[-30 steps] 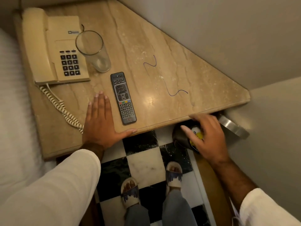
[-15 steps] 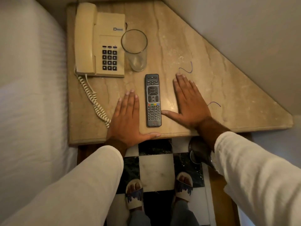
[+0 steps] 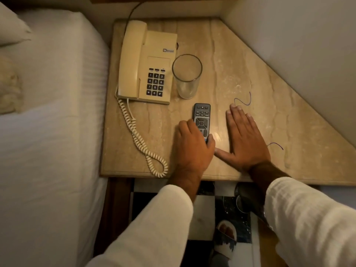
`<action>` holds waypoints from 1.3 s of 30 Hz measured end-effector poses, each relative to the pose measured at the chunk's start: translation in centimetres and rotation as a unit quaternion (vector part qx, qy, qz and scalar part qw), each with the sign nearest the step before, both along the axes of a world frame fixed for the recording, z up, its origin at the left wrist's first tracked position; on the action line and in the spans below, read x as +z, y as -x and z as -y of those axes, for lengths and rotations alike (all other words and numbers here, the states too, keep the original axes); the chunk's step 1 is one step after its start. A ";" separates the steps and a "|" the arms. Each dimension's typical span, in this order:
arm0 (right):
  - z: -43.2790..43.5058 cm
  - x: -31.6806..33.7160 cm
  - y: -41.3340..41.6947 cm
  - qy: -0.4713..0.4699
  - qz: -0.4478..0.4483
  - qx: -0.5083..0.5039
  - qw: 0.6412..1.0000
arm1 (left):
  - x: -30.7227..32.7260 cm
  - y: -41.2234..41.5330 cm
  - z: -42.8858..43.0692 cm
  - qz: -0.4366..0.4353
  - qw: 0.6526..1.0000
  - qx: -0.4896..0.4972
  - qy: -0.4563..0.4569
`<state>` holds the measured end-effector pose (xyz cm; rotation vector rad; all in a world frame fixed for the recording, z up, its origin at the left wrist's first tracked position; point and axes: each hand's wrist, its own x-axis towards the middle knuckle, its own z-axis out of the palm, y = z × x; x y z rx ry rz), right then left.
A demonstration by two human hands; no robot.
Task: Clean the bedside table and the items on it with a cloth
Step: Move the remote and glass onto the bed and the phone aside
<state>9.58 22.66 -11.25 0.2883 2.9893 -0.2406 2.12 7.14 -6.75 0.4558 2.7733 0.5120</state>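
The beige marble bedside table [image 3: 240, 60] carries a cream phone [image 3: 148, 64], an upright clear glass [image 3: 186, 76] and a black remote [image 3: 201, 118]. My left hand [image 3: 192, 149] lies over the remote's near half, fingers curled around its left side and thumb on its right edge. My right hand [image 3: 244, 143] rests flat on the marble just right of the remote, fingers spread, holding nothing. A thin blue thread [image 3: 244, 101] lies beyond my right fingertips, another piece [image 3: 277, 145] beside my right wrist. No cloth is in view.
The phone's coiled cord [image 3: 138, 139] runs down to the table's front edge. A white bed [image 3: 48, 132] borders the table on the left, a wall [image 3: 298, 45] slants along the right. Below is checkered floor [image 3: 202, 216] with a dark bin [image 3: 246, 199] and my sandalled foot [image 3: 225, 237].
My right hand came up from the bin below the table and laid itself flat on the marble. My left hand shifted right from flat on the table onto the remote and closed around it.
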 end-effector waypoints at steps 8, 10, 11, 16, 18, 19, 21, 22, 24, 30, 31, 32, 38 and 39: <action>0.2 0.1 0.2 0.009 -0.004 -0.007 1.000 | 1.9 1.0 3.8 0.020 0.996 -0.005 -0.090; 0.1 0.0 0.0 0.006 -0.010 -0.008 1.000 | 3.2 3.2 7.6 -0.017 0.989 -0.011 -0.143; 0.2 0.0 -0.1 0.004 -0.010 -0.009 1.000 | 3.8 5.0 9.8 -0.047 0.988 -0.001 -0.145; 0.1 0.3 -0.1 0.000 -0.001 -0.007 1.000 | 5.5 17.3 20.1 -0.174 0.968 0.181 -0.017; 0.1 0.2 -0.1 -0.004 0.001 -0.010 1.000 | 5.4 21.8 23.4 -0.184 0.950 0.246 0.057; 0.1 0.2 -0.1 -0.005 0.002 -0.009 1.000 | 5.3 23.3 24.6 -0.173 0.945 0.263 0.085; 0.2 0.2 -0.1 -0.006 0.002 -0.010 1.000 | 4.7 25.0 26.0 -0.139 0.946 0.260 0.131; 0.1 0.2 -0.1 -0.007 0.003 -0.009 1.000 | 4.4 25.3 26.2 -0.130 0.949 0.248 0.147; 0.1 0.2 -0.1 -0.007 0.003 -0.010 1.000 | 4.5 25.3 26.0 -0.134 0.950 0.235 0.158; 0.2 0.3 0.0 0.003 -0.003 -0.016 1.000 | 6.7 18.0 17.7 -0.221 0.957 0.159 -0.098; 0.3 0.3 0.0 0.001 -0.001 -0.013 1.000 | 6.7 15.8 15.1 -0.199 0.953 0.122 -0.191; 0.2 0.3 0.0 -0.002 0.001 -0.013 1.000 | 6.6 13.8 12.2 -0.159 0.950 0.086 -0.255; 0.2 0.1 0.0 -0.001 0.001 -0.016 1.000 | 4.0 8.8 -0.2 -0.030 0.944 0.101 -0.312; 0.2 0.0 0.0 -0.001 0.001 -0.017 1.000 | 3.7 9.1 -1.2 -0.027 0.941 0.122 -0.315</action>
